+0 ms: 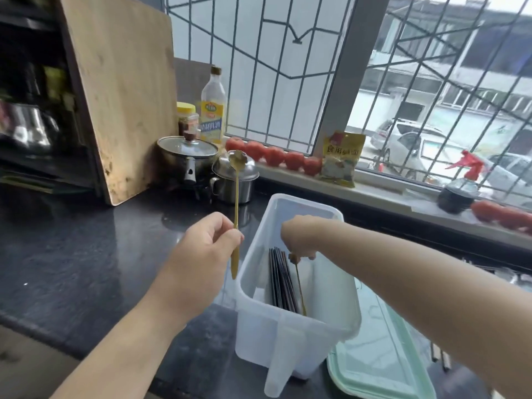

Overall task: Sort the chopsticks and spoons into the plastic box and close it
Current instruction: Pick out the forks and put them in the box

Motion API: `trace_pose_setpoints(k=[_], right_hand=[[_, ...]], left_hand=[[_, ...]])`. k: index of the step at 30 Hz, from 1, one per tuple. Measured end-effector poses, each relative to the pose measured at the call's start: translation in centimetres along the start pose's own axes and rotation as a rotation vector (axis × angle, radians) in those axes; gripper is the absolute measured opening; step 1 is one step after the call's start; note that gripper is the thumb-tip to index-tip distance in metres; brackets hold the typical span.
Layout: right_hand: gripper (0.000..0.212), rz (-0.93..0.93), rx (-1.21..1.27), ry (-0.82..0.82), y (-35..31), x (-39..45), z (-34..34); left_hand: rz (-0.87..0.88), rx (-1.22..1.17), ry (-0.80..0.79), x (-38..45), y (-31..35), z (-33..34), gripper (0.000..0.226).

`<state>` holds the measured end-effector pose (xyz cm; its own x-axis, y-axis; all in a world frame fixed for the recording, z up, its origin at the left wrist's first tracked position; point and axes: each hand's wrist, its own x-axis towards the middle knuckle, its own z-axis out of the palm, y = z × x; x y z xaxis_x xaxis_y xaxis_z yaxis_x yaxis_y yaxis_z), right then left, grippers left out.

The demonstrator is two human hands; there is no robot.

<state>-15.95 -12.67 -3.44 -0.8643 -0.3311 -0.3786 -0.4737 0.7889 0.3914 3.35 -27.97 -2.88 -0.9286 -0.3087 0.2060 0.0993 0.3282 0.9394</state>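
Spoons come next: our right hand (pixel 299 240) pinches one spoon (pixel 299 283) down beside the chopsticks (pixel 280 279) in the box (pixel 288 341) near the counter's (pixel 72 254) front edge, our left hand (pixel 201 254) clamps another spoon (pixel 236 214) upright, so we should lower each gently.

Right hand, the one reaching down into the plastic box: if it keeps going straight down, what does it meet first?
Probably the box floor beside the dark chopsticks. The right hand hangs its gold spoon inside the plastic box; depth is unclear.
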Motion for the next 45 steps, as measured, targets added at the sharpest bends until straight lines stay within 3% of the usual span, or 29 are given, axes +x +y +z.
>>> trace_pose_setpoints(k=[3, 5, 7, 9, 11, 12, 15, 17, 19, 21, 24, 26, 28, 31, 40, 42, 45], right_hand=[[0.006, -0.051, -0.028, 0.089, -0.1, -0.8, -0.7], [0.024, -0.032, 0.061, 0.216, 1.2, -1.9, -2.0], [0.019, -0.021, 0.401, 0.381, 2.9, -3.8, -4.1], [0.017, -0.043, 0.977, 0.498, 3.9, -6.7, -6.3], [0.023, -0.113, 1.449, 0.511, 4.7, -10.2, -8.0], [0.025, -0.158, 1.544, 0.498, 5.1, -11.4, -8.5], [0.019, -0.244, 1.332, 0.538, 5.1, -12.6, -8.6], [0.027, -0.167, 1.135, 0.554, 5.3, -12.1, -8.2], [0.024, -0.068, 0.994, 0.448, 5.3, -11.1, -7.7], [0.018, 0.009, 0.792, 0.303, 4.7, -9.3, -6.9], [0.013, 0.076, 0.523, 0.013, 2.3, -5.5, -4.3], [0.009, 0.082, 0.368, -0.063, 1.0, -3.3, -2.5], [0.006, 0.057, 0.159, 0.005, 0.4, -2.4, -1.5], [0.031, 0.027, -0.1, 0.061, -0.1, -2.1, -0.6], [0.032, -0.072, -0.24, 0.104, 0.0, -3.4, -2.0], [0.031, -0.072, -0.147, 0.223, 0.7, -5.4, -3.3], [0.019, -0.064, 0.106, 0.605, 2.7, -10.2, -3.6]], left_hand=[[-0.002, 0.034, -0.013, 0.0, 0.2, 0.3, 0.021], [0.008, 0.072, -0.021, 0.1, 0.6, 0.3, 0.022], [0.03, 0.105, -0.034, 0.4, 1.5, 0.3, 0.023], [0.048, 0.112, -0.065, 0.7, 2.8, 0.5, 0.023], [0.072, 0.12, -0.123, 1.2, 4.3, 1.0, 0.022], [0.074, 0.138, -0.149, 1.4, 4.8, 1.5, 0.021], [0.073, 0.268, -0.223, 1.6, 5.7, 3.4, 0.021], [0.108, 0.432, -0.243, 1.1, 5.1, 4.6, 0.023], [0.243, 0.645, -0.154, 0.8, 3.7, 5.2, 0.026], [0.336, 0.639, -0.019, 0.5, 2.7, 5.2, 0.028], [0.33, 0.628, 0.047, 0.3, 2.4, 5.0, 0.038], [0.287, 0.676, 0.027, 0.2, 2.4, 5.0, 0.037], [0.247, 0.692, 0.008, 0.2, 2.4, 4.9, 0.036], [0.243, 0.685, 0.019, 0.1, 2.4, 5.0, 0.036], [0.281, 0.701, 0.063, 0.0, 2.2, 5.0, 0.037], [0.329, 0.754, 0.099, 0.0, 2.3, 5.0, 0.038], [0.473, 0.733, 0.193, -0.9, 3.5, 5.4, 0.037]])
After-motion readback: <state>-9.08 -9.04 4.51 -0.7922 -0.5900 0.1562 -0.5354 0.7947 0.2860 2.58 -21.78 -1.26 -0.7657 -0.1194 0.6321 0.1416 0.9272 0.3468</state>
